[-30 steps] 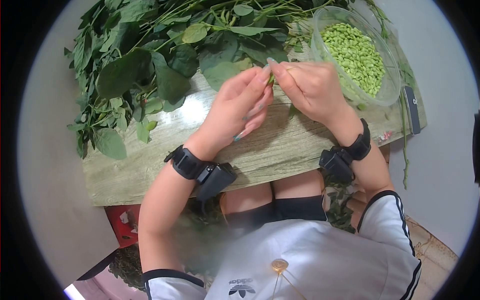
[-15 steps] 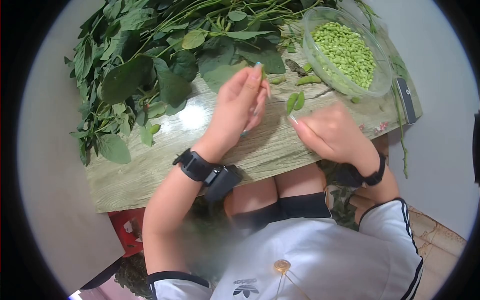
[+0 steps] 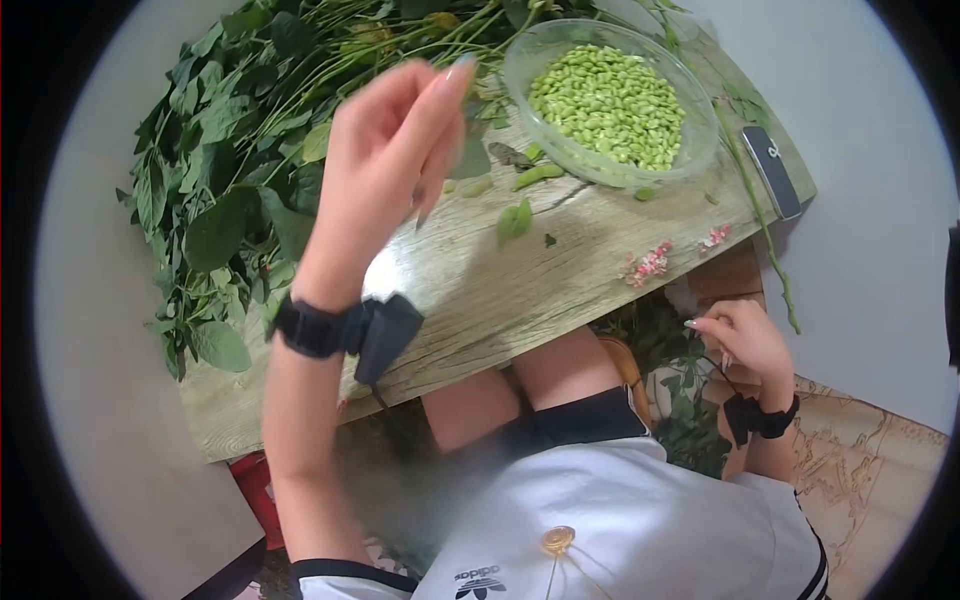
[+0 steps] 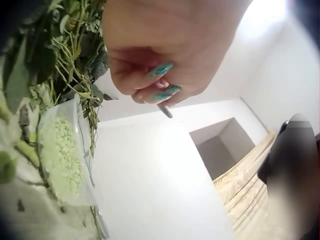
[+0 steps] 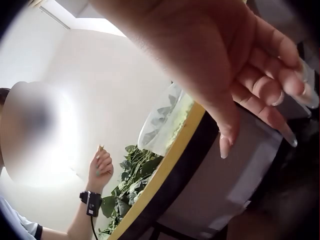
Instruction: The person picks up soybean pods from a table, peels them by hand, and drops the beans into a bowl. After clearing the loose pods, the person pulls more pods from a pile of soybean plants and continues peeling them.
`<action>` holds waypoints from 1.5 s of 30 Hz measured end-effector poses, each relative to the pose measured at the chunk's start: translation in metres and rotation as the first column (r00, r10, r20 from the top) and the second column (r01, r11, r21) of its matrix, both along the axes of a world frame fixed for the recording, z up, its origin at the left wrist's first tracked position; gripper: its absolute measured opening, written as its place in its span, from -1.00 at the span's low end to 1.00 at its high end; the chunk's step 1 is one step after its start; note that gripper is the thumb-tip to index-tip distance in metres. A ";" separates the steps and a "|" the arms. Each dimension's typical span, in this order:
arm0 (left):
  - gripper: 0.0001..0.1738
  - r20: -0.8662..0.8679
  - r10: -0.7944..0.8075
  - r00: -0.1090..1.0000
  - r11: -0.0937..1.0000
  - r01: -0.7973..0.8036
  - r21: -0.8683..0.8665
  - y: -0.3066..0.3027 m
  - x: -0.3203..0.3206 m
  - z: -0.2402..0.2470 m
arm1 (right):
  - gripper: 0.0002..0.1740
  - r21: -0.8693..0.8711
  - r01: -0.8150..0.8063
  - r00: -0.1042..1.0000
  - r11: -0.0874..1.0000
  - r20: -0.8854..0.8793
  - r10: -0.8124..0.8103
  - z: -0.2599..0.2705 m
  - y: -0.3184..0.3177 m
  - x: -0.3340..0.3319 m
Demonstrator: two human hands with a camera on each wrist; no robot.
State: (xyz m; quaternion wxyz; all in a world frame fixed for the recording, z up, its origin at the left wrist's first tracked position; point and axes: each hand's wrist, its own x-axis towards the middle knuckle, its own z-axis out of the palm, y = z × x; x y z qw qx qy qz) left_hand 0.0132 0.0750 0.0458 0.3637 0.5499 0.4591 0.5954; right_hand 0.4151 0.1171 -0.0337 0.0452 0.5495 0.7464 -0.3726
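My left hand (image 3: 385, 170) is raised above the table, fingers curled and thumb against the index finger. In the right wrist view a small yellowish-green bean pod (image 5: 101, 148) shows at its fingertips; the head view hides it. The left wrist view shows the curled fingers (image 4: 155, 82) with blue-green nails. My right hand (image 3: 745, 340) is down beyond the table's front edge, its fingers loosely bent and spread, holding nothing. A clear plastic bowl (image 3: 520, 85) of shelled green beans (image 3: 610, 105) stands at the back right. Green pods (image 3: 538, 176) lie just in front of it.
Leafy bean plants (image 3: 215, 200) cover the left and back of the wood-grain table (image 3: 470, 300). A phone (image 3: 770, 170) lies at the right edge beside a long stem (image 3: 750, 185). More leaves (image 3: 690, 410) are on the floor below.
Both hands were together at a green pod. They parted; my right hand swung down past the table's front edge and its fingers loosened. My left hand rose and moved left.
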 end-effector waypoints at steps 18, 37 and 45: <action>-0.55 -0.575 0.078 0.814 0.995 -0.097 -0.002 0.107 0.056 -0.010 | -0.59 -0.033 0.158 0.985 0.987 -0.069 -0.160 -0.039 -0.007 0.051; -0.60 -0.676 0.051 0.735 0.985 -0.149 -0.087 0.128 0.062 -0.027 | -0.61 -0.148 0.216 0.953 0.965 -0.185 -0.242 -0.055 -0.014 0.072; -0.71 -0.517 -0.144 0.844 0.989 0.144 -0.040 0.053 0.133 0.009 | -0.63 -0.154 0.211 0.955 0.965 -0.179 -0.238 -0.058 -0.011 0.071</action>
